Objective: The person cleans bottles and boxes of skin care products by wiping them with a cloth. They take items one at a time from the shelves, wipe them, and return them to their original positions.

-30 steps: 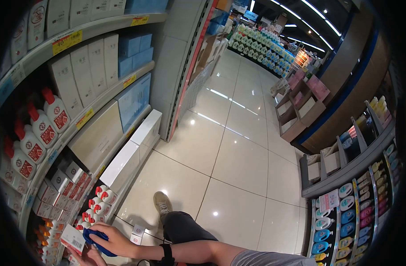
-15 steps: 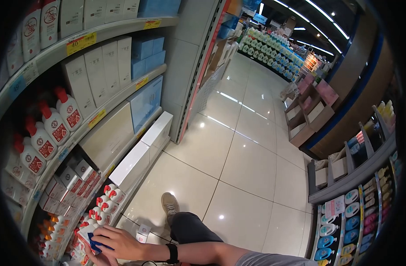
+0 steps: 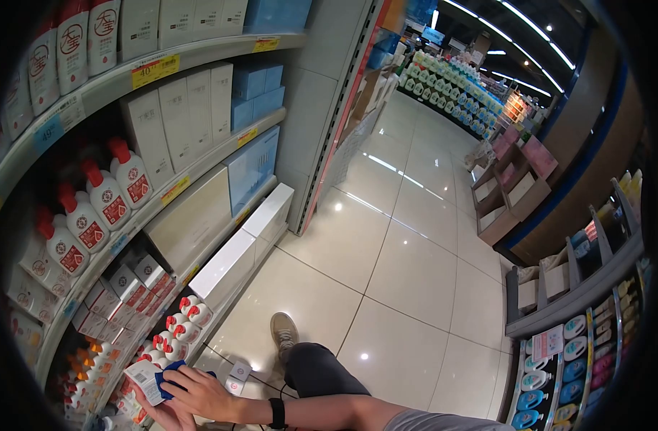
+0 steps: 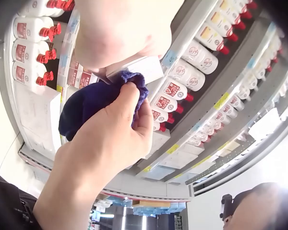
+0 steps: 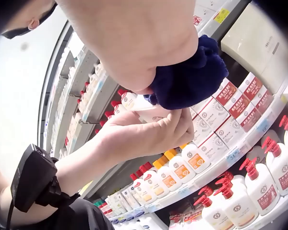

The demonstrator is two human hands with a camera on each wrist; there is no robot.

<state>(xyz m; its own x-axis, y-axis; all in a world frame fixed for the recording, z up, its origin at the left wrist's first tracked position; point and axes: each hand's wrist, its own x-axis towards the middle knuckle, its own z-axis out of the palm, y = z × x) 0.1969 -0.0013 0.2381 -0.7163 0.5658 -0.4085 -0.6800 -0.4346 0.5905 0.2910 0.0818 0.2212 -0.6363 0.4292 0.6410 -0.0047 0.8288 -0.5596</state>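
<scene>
Low at the left of the head view, my left hand [image 3: 167, 415] holds a small white carton [image 3: 143, 378] with a barcode on the side facing up. My right hand [image 3: 206, 396] grips a dark blue cloth [image 3: 172, 375] against the carton's edge. In the left wrist view the right thumb and fingers pinch the cloth [image 4: 93, 106] right at the pale carton [image 4: 146, 68]. The right wrist view has the left hand [image 5: 146, 136] under the carton, which the cloth [image 5: 189, 79] mostly hides.
Curved shelves on the left hold red-topped pump bottles [image 3: 107, 194], red-and-white cartons [image 3: 131, 284] and tall white boxes [image 3: 174, 118]. Small white boxes [image 3: 237, 375] stand on the tiled floor [image 3: 329, 302] beside my shoe [image 3: 284, 332]. Bottle shelves [image 3: 559, 373] line the right.
The carton has tilted away and come back with its barcode side up, the cloth shifting along its edge. The head view has swung a little left, so the shelves sit further right.
</scene>
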